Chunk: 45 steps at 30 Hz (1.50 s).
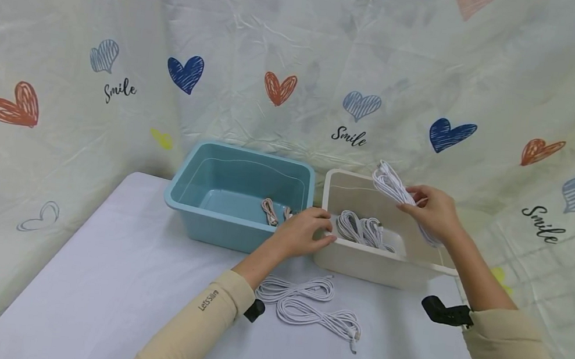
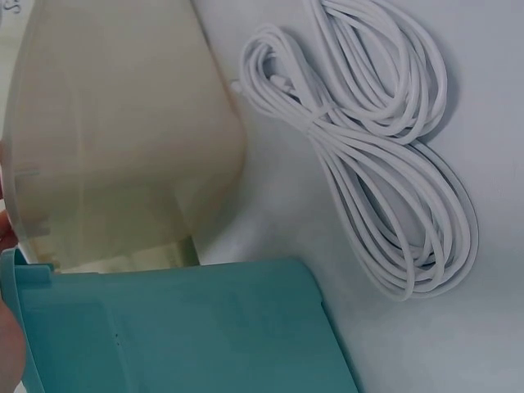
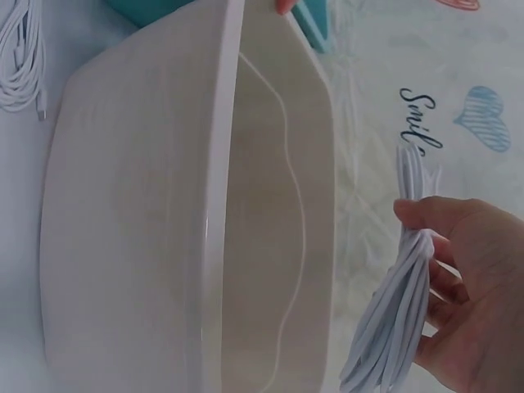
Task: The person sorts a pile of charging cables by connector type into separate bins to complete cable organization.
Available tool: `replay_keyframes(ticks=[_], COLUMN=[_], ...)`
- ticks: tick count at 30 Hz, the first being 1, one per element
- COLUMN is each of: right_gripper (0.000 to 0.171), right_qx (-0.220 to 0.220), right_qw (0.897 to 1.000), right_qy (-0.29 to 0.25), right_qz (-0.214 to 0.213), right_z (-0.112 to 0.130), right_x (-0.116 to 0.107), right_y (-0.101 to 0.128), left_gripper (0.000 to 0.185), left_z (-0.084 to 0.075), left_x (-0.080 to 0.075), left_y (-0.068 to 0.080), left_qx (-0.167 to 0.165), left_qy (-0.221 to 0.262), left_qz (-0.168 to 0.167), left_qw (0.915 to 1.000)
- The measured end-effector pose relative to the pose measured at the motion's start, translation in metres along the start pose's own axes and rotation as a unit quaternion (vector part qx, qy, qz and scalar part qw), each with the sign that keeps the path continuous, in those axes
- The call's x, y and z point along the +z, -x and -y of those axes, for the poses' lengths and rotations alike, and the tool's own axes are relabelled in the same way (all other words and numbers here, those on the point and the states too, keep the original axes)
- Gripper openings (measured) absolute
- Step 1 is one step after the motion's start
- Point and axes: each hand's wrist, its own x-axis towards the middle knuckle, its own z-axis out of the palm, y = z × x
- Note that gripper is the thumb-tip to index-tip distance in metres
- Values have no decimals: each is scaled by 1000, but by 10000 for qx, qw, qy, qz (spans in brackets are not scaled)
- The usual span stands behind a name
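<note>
In the head view, my right hand [image 1: 433, 212] pinches a bundled white cable [image 1: 392, 182] above the cream bin [image 1: 393, 272]. In the right wrist view, thumb and fingers close round the bundle [image 3: 393, 303] beside the bin's rim. Several more white cable bundles [image 1: 361, 229] lie inside this bin. My left hand [image 1: 305, 231] is at the bin's near left corner, its fingers loosely bent at the rim, beside the teal bin [image 1: 224, 228]. Two white cable coils [image 2: 393, 188] lie on the table just in front of both bins.
Small brownish cable bundles [image 1: 269, 211] lie in the teal bin, partly hidden behind my left hand. The white-covered table [image 1: 113, 290] meets a hanging cloth [image 1: 245, 34] printed with hearts, right behind the bins.
</note>
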Motion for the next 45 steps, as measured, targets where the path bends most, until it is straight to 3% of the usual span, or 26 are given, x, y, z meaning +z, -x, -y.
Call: replay_keyframes(ticks=[19, 26, 34, 45], right_gripper=[60, 52, 40, 36], right_qx=[30, -423, -1250, -1953], right_qw=[9987, 9950, 9801, 9538], right_qy=[-477, -810, -1097, -1553], right_qz=[-184, -396, -1084, -1673], right_z=[5, 8, 10, 6], right_x=[16, 27, 58, 98], right_y=[19, 37, 58, 87], left_gripper=[21, 21, 21, 21], left_z=[0, 1, 1, 0], left_x=[1, 2, 1, 2], left_y=[0, 0, 0, 1], left_qx=[-61, 14, 15, 115], left_qy=[37, 58, 65, 49], left_qz=[-5, -36, -19, -61], left_qw=[10000, 10000, 10000, 9999])
